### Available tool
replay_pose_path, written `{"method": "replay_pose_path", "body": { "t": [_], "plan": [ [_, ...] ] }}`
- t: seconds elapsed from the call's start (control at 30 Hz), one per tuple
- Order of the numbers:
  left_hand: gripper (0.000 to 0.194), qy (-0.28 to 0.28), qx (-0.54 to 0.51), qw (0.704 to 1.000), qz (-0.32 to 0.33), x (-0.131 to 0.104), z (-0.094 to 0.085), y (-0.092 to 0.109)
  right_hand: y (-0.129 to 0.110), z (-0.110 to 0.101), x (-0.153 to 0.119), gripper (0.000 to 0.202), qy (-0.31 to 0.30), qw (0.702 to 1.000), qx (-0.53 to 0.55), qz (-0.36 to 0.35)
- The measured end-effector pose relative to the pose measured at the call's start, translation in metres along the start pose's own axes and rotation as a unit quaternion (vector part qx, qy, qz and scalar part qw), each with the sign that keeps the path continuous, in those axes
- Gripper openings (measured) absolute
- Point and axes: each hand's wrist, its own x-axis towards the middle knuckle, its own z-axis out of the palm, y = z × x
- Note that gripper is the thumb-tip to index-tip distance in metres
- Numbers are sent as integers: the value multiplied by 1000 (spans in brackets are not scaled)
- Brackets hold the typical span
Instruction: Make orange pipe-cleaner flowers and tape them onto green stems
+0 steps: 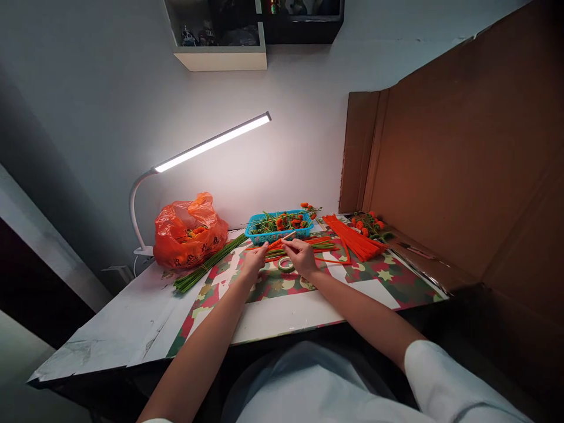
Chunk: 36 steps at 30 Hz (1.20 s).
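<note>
Both bare arms are reaching forward, left arm point(207, 346) coming in from near left, right arm point(365, 308) from near right. They angle inward, so the left hand point(254, 259) and right hand point(301, 258) sit pretty close together, fingers curled, both kinda pinching.

A bag point(170, 249) sits left on the table point(114, 329), a stem bundle point(207, 268) before it; flowers point(280, 223) lie in the basket point(263, 237) — bundled strips point(356, 237) to its right.

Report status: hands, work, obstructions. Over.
Left hand pinching slim orange piece. Right hand closed at its other end, by pale stick. Tape roll on table beside right hand; nothing seen blocking.
</note>
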Motion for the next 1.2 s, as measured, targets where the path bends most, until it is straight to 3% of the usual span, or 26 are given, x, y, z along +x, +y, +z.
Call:
{"method": "replay_pose_path", "body": {
  "t": [0.1,0.23,0.4,0.53,0.67,0.93,1.2],
  "plan": [
    [47,-21,-58,998,-21,2,-1,1,-1,1,3,31,-1,991,112,74],
    [50,-18,-59,998,-9,5,-3,0,-1,-1,8,42,-44,960,215,176],
    [43,-44,20,998,45,7,-5,-1,-4,-12,13,49,-152,939,208,230],
    [45,-50,135,983,111,9,-11,0,-10,-26,18,46,-203,936,150,244],
    [43,-63,253,948,182,9,-18,4,-9,-33,19,40,-203,950,77,225],
    [38,-21,400,889,222,6,-21,4,4,-29,12,13,-181,968,-121,126],
    [40,34,430,879,202,-2,-14,9,1,-29,9,13,-142,956,-258,4]
  ]
}}
